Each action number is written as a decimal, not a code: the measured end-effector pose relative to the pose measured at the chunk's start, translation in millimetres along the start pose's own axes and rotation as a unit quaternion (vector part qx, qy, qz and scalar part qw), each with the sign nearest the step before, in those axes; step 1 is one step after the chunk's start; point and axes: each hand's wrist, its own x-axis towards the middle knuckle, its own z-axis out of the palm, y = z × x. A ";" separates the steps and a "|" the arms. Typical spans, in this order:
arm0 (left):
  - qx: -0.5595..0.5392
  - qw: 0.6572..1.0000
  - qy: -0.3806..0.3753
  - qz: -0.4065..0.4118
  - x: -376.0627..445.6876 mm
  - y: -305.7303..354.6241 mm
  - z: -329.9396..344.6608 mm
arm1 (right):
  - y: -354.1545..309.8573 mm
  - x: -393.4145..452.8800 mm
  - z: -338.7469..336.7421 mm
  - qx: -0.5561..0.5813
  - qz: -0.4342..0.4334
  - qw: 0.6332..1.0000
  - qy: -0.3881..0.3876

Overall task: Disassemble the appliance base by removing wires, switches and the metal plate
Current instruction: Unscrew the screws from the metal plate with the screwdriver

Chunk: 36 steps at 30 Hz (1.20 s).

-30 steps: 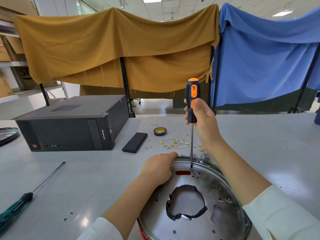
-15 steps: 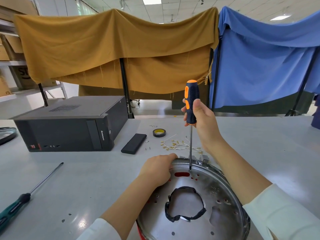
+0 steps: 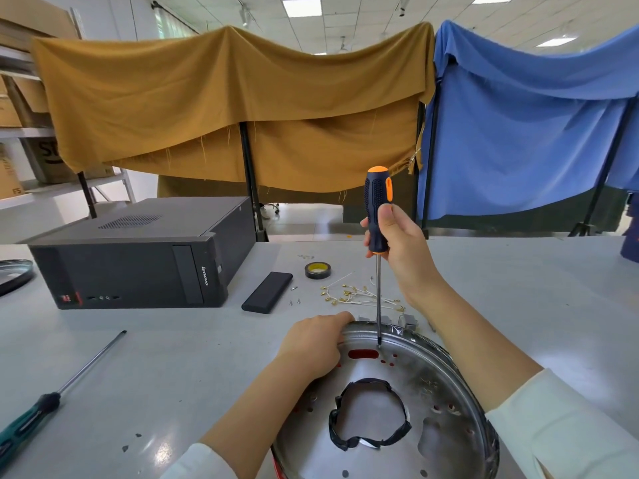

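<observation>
At the bench's near edge, the left hand [image 3: 313, 347] grips the metal plate [image 3: 446, 392] rim; the right hand [image 3: 401, 250] clasps one upright screwdriver [image 3: 377, 216]. Behind lie one tape roll [image 3: 317, 270], loose wires [image 3: 359, 294] and one computer case [image 3: 138, 257]; a second screwdriver [image 3: 52, 402] lies left.

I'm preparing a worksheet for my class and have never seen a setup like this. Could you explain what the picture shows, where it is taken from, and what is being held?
There is no machine: a camera worn on a person's head looks down at their own two hands. The right hand grips an orange-and-black screwdriver, upright, its tip on a round metal plate. The left hand holds the plate's rim. On the grey table lie a computer case, a second screwdriver, a tape roll and loose wires.
</observation>
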 end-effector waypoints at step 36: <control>0.019 1.000 -0.014 0.002 -2.5 2.4 -1.2 | 2.5 -4.2 -0.5 0.022 0.014 1.000 0.010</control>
